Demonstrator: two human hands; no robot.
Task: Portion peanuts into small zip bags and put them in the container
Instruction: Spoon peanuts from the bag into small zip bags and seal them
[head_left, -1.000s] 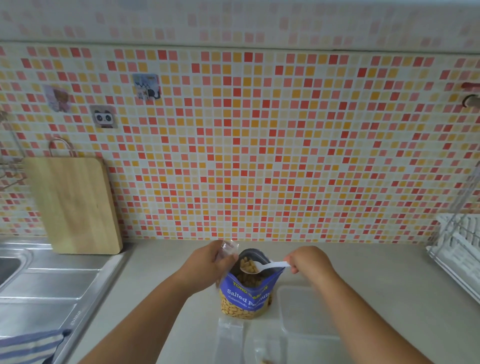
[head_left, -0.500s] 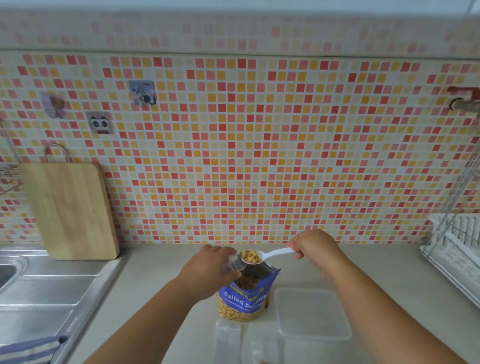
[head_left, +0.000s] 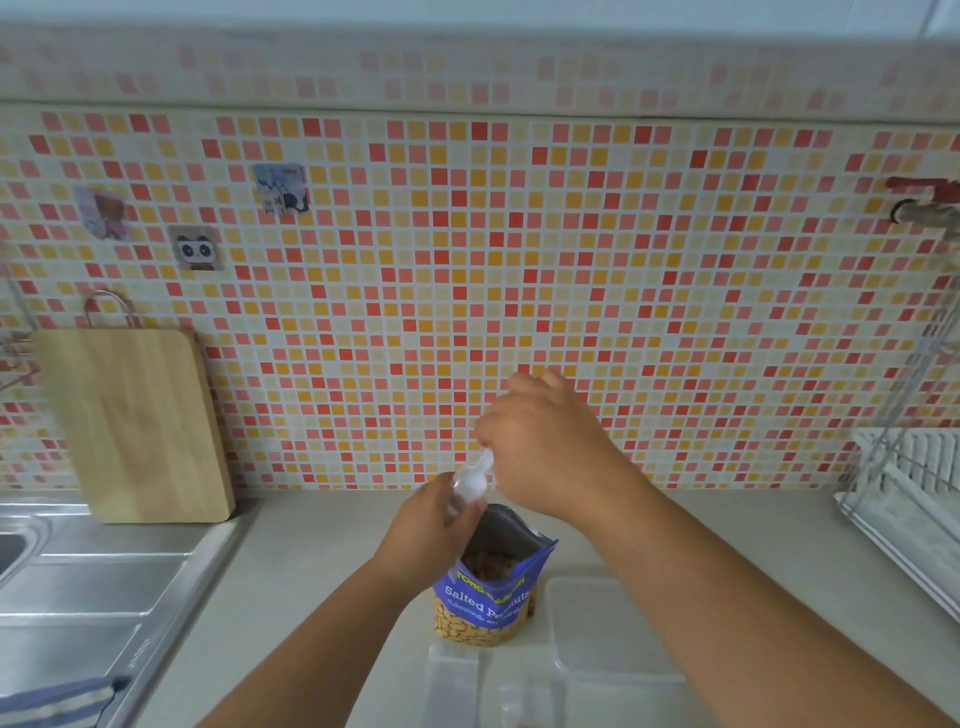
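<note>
Far left, a blue-and-white striped cloth hangs off the edge of the stainless steel sink drainboard. Behind that, a pale wooden cutting board leans on the orange-red mosaic tile wall, which has a little panda sticker on it. In the middle, the left hand has its fingers curled round a small clear zip bag, held up just above the open pouch; most of the bag is hidden by the hand. A white plastic spoon is tipped bowl-down right at the bag's mouth, and the right hand pinches its handle from above. Below them a blue stand-up pouch sits on the beige counter, open, with peanuts showing inside and through its bottom window. It reads "Salted Peanuts"; the yellow strip above starts with "TONG", and the small script underneath is too blurry to read. A couple of flat clear zip bags lie in front. Just right of the pouch is a translucent rectangular plastic container. Far right, there's a white wire dish rack.
</note>
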